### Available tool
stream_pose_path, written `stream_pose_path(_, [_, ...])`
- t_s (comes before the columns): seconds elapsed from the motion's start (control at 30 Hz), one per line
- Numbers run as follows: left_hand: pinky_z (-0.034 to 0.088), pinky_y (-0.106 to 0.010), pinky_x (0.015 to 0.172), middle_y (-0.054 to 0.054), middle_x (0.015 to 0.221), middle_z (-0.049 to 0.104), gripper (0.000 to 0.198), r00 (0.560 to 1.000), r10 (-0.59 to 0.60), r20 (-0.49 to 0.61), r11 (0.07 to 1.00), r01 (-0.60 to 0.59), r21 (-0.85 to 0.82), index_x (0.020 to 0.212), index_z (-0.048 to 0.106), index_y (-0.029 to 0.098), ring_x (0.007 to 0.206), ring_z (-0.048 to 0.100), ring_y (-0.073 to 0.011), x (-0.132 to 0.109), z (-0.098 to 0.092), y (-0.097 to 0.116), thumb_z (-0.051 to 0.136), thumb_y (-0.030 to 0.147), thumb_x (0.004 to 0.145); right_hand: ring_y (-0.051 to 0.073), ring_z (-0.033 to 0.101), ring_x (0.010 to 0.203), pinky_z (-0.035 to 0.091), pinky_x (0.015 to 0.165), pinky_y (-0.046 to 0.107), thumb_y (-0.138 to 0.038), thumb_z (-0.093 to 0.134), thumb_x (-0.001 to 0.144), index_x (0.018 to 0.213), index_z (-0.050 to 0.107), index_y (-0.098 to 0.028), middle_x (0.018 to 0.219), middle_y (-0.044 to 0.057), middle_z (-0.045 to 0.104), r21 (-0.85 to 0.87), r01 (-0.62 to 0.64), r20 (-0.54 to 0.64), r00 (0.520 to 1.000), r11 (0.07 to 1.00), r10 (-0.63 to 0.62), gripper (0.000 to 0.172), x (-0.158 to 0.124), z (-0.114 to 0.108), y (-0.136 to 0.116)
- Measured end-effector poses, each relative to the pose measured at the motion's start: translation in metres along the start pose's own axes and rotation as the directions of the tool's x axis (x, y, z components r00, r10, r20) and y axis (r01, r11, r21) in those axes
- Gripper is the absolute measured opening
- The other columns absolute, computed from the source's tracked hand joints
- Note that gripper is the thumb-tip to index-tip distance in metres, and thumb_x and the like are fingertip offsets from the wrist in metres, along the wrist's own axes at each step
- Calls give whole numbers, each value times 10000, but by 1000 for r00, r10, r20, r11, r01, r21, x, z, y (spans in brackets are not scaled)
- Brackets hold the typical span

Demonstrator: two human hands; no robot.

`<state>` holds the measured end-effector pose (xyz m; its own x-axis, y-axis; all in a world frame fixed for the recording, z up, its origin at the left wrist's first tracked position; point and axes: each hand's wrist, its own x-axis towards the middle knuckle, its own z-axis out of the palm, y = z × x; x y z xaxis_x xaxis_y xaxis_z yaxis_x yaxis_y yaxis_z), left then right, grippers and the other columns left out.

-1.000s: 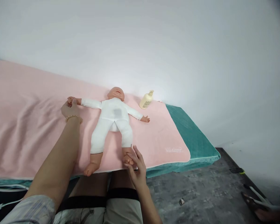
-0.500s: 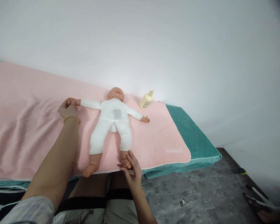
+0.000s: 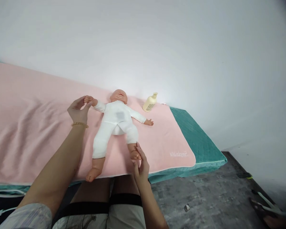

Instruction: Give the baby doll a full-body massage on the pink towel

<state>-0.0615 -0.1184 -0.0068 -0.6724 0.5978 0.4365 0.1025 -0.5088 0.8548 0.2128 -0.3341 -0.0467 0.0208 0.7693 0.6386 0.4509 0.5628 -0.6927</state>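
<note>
A baby doll (image 3: 114, 119) in a white suit lies on its back on a pink towel (image 3: 26, 133). My left hand (image 3: 79, 109), with a gold bracelet at the wrist, is closed on the doll's hand and holds that arm bent up off the towel. My right hand (image 3: 140, 163) grips the doll's foot on the near right and pushes that leg bent toward the body. The doll's other arm lies stretched out and its other leg lies straight.
A cream pump bottle (image 3: 149, 102) stands on the towel by the doll's head, close to the white wall. The towel covers a teal mattress (image 3: 200, 144) whose end shows at the right. Grey floor lies below, with sandals (image 3: 264, 206) at the lower right.
My left hand has lifted the doll's arm up and inward from lying flat. My right hand has pushed the doll's foot toward the body, bending that leg.
</note>
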Motion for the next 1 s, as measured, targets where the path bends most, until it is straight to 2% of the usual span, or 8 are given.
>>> stream_pose_path(0.17, [534,-396,960,-53,1009,745,257,962,111,249,989,-132,71,968,741,190,993,686,-222,-27,3,15,766,274,726,232,478,1347,466,1088,431,-259,476,970,1405,450,-247,1444,86,515,-18,17,50,999,1000,-16,436,55,1,-7])
stream_pose_path(0.37, [484,-417,1013,2,946,757,117,816,223,533,952,-300,61,855,758,291,999,681,-225,-41,8,17,731,352,759,229,461,1360,451,1095,431,-286,495,966,1379,468,-246,1451,77,508,0,-21,112,993,1000,21,416,99,12,-6])
stream_pose_path(0.53, [475,-431,983,-3,967,755,129,754,249,608,912,-393,113,872,762,305,983,676,-236,-37,8,15,687,349,776,232,460,1360,438,1102,443,-314,507,962,1383,455,-238,1445,88,514,2,-38,88,995,999,37,431,107,22,3])
stream_pose_path(0.63, [471,-439,972,-9,982,753,153,734,263,626,896,-427,124,895,764,309,980,674,-242,-37,8,15,666,345,784,230,459,1361,440,1101,438,-322,506,962,1387,450,-234,1450,90,507,3,-50,88,995,999,49,437,106,24,5])
stream_pose_path(0.73, [475,-433,967,-7,987,752,162,735,285,616,894,-435,105,917,763,308,978,673,-237,-37,8,15,668,325,787,228,455,1364,441,1099,430,-314,507,961,1374,462,-229,1456,95,500,11,-51,89,995,999,50,424,104,24,3])
stream_pose_path(0.8, [474,-429,980,-2,987,751,161,753,278,597,907,-411,96,925,760,308,982,672,-232,-38,7,16,680,325,786,227,450,1368,443,1098,428,-306,508,961,1364,472,-227,1458,96,498,15,-54,87,995,998,53,412,101,22,0])
stream_pose_path(0.9, [480,-424,997,3,978,750,159,833,195,517,944,-302,130,913,755,307,995,670,-233,-38,6,20,712,357,769,231,449,1369,453,1088,436,-305,506,962,1357,479,-231,1454,93,502,10,-76,78,994,997,75,403,96,18,-4])
stream_pose_path(1.0, [505,-409,979,-19,1023,739,204,927,117,357,971,-182,153,952,743,271,1023,666,-236,-33,3,23,724,329,757,237,467,1355,462,1081,438,-309,513,960,1352,488,-227,1438,99,520,3,-88,63,994,996,88,402,88,11,-8])
